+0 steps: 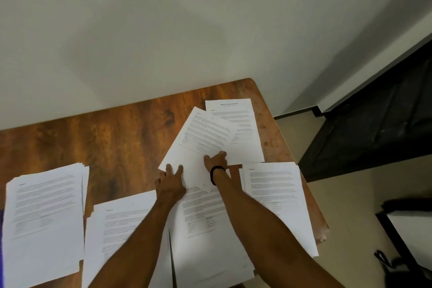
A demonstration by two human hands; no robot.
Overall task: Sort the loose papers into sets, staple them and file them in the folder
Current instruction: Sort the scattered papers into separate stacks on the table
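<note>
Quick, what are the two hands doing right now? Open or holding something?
Left hand: open, fingers flat on the tilted sheet.
Right hand: on the same sheet; pinching or just pressing, cannot tell.

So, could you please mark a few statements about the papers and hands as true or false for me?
1. Both the left hand and the right hand rest on the tilted sheet. True.
2. The black band is on the left wrist. False: it is on the right wrist.
3. All papers lie in one pile. False: several piles lie across the table.
4. The far-left pile lies apart from both hands. True.
</note>
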